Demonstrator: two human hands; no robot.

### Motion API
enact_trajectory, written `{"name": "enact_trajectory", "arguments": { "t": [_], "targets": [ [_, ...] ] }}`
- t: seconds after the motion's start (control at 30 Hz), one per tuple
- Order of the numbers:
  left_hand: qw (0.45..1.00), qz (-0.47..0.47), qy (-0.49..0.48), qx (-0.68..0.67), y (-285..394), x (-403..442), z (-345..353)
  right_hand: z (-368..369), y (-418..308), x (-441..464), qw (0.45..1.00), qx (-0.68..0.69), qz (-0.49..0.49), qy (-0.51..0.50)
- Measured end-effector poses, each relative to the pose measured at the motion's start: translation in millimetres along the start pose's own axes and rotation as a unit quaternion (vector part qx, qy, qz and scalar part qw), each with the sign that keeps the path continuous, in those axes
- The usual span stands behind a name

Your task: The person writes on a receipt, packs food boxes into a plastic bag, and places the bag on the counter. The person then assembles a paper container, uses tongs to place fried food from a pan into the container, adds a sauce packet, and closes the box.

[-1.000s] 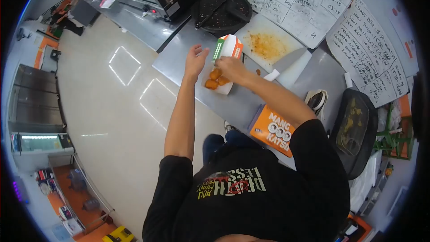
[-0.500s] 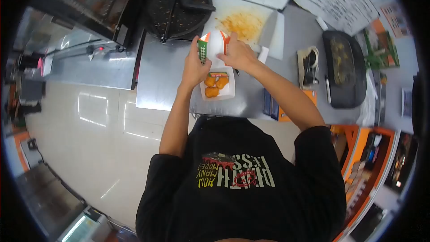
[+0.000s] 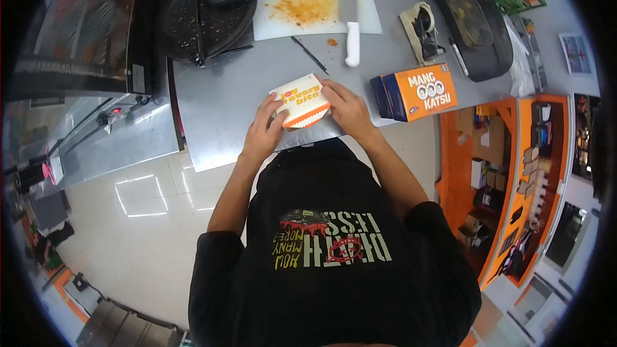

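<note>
A closed white cardboard takeaway food box [image 3: 297, 99] with yellow lettering and an orange zigzag trim rests near the front edge of the steel table [image 3: 222, 106]. My left hand [image 3: 263, 128] grips its left side, fingertips over the lid's corner. On the opposite side, my right hand [image 3: 348, 109] holds the box with its thumb and fingers along the right edge. The lid hides whatever is inside. Just beyond the box lies a thin black pen-like stick [image 3: 310, 55]. To the right stands an orange and dark blue carton [image 3: 424, 93] reading "Mang Katsu".
A stained white cutting board [image 3: 267, 16] lies at the back with a white-handled knife [image 3: 352, 42] across it. A round black pan [image 3: 180, 22] sits back left. A tape dispenser [image 3: 421, 32] and a black tray [image 3: 472, 26] are at the right.
The open box showing fried nuggets is now closed, with its lid down. Both hands have come nearer my body onto the box's sides. The camera view has shifted.
</note>
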State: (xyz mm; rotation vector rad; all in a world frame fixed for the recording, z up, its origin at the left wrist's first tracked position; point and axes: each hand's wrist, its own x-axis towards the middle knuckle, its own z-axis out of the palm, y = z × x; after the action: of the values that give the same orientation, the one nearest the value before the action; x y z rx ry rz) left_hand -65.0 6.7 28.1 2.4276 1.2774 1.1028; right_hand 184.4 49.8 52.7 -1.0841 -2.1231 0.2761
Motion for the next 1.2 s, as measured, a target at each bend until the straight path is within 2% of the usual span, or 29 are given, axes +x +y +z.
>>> {"name": "enact_trajectory", "arguments": {
  "t": [0.17, 0.3, 0.4, 0.5, 0.6, 0.63, 0.73, 0.83, 0.93, 1.07, 1.1, 1.2],
  "targets": [
    [0.994, -0.031, -0.101, -0.005, 10, 0, -5, 16, -1, -27, 0.990, 0.071, 0.121, 0.009],
    [0.975, -0.076, -0.197, -0.073, 34, 34, -30, 13, 8, -29, 0.976, 0.166, 0.139, 0.022],
    [0.931, -0.221, -0.276, -0.093, 46, 55, -24, 1, 10, -38, 0.867, 0.414, 0.272, -0.051],
    [0.964, -0.136, -0.226, -0.034, 41, 49, 1, 21, 18, -73, 0.822, 0.494, 0.282, -0.024],
    [0.960, -0.142, -0.241, -0.021, 45, 55, 4, 17, 14, -74, 0.865, 0.378, 0.328, -0.039],
    [0.957, -0.152, -0.248, -0.011, 49, 57, 4, 18, 7, -68, 0.846, 0.389, 0.364, 0.010],
    [0.949, -0.183, -0.251, -0.048, 45, 62, 2, 20, -2, -66, 0.887, 0.336, 0.311, 0.057],
    [0.957, -0.153, -0.248, -0.001, 47, 61, -2, 22, -12, -67, 0.904, 0.287, 0.305, 0.090],
    [0.941, -0.190, -0.250, -0.122, 36, 68, -7, 30, -14, -72, 0.900, 0.278, 0.317, 0.113],
    [0.938, -0.208, -0.239, -0.141, 27, 67, -7, 25, -20, -71, 0.907, 0.246, 0.325, 0.105],
    [0.939, -0.200, -0.246, -0.134, 29, 68, -8, 30, -19, -72, 0.924, 0.221, 0.286, 0.125],
    [0.944, -0.207, -0.229, -0.113, 40, 66, -4, 34, -23, -71, 0.935, 0.193, 0.256, 0.152]
  ]
}}
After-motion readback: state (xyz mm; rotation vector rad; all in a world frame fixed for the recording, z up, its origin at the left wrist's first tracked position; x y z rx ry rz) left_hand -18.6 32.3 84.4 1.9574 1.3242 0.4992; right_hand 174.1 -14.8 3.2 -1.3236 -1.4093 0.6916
